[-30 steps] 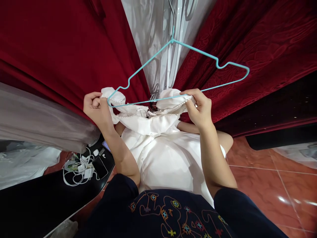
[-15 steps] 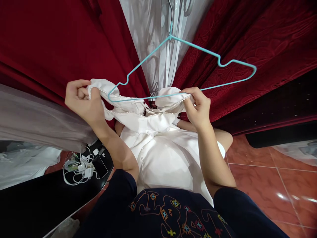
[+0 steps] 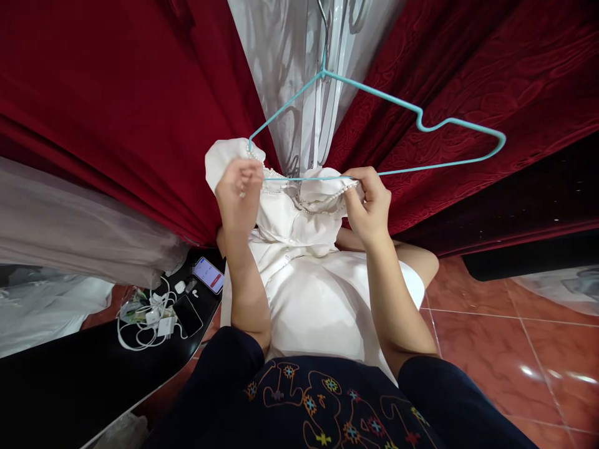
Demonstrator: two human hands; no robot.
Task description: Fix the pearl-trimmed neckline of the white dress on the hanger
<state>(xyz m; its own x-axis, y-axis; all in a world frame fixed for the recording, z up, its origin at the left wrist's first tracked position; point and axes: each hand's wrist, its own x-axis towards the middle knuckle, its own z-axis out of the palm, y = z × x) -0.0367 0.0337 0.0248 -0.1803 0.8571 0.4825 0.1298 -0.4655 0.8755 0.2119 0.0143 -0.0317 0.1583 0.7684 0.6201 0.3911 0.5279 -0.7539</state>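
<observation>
A white dress (image 3: 322, 299) with a pearl-trimmed neckline and small front buttons lies over my lap, its top lifted toward a turquoise wire hanger (image 3: 374, 93). My left hand (image 3: 239, 193) has its fingers curled at the dress's left shoulder, slightly smeared by motion. The hanger's left end is hidden in that shoulder. My right hand (image 3: 369, 202) pinches the pearl edge of the right shoulder, right beside the hanger's lower bar. The hanger's right end sticks out bare, outside the dress.
Red curtains (image 3: 140, 81) hang on both sides of pale sheer fabric (image 3: 271, 62). At left, a black table (image 3: 70, 380) carries a lit phone (image 3: 208, 275), a dark phone (image 3: 188, 315) and tangled white cables (image 3: 135, 340). Red floor tiles (image 3: 496, 337) show at right.
My left hand has moved right and inward with the left shoulder of the dress, which now covers the hanger's left end. The hanger has shifted slightly right. The lit phone has come into view.
</observation>
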